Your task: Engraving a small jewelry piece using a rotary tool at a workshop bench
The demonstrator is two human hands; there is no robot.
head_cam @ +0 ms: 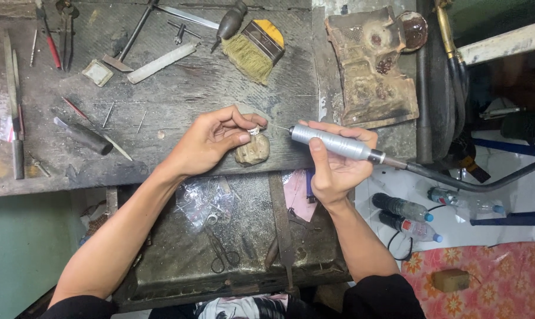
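Where tools lie: scarred workbench (179,88).

Small silver ring (254,131) faces silver rotary handpiece (332,144).

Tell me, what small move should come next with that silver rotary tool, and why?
Probably ease the silver rotary handpiece leftward: its thin bit points at, but seems just short of, the small silver ring pinched in the left hand over the tan bench peg.

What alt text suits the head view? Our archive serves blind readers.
Over a worn workbench, the left hand pinches a small silver ring while the right hand aims a silver rotary handpiece at it. A brush lies beyond.
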